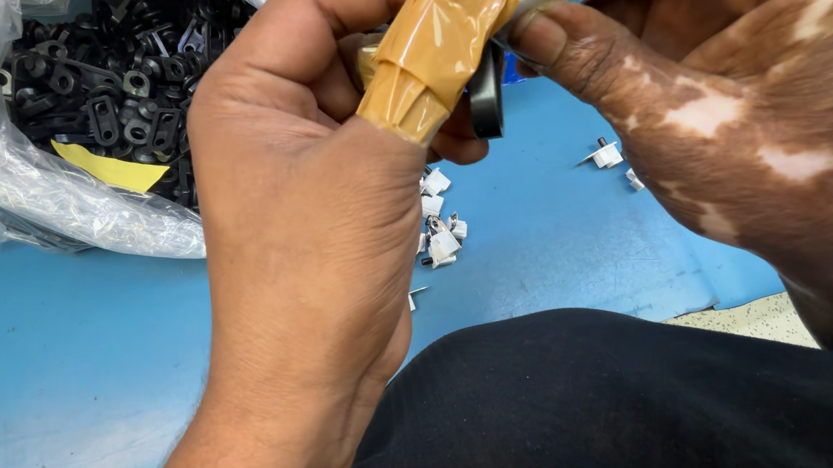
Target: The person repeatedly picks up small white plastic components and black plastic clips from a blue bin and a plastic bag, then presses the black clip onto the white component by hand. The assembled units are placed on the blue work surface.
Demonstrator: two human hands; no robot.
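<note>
A small black part is pinched between the taped left hand and right hand, upper middle; it could be dropped if the tape slips.

One package on my feed: a clear plastic bag of black parts.

I see the clear plastic bag at upper left on the blue surface, crinkled and open-mouthed, full of small black plastic clips. A yellow slip, apparently a label, lies inside against its wall.
</note>
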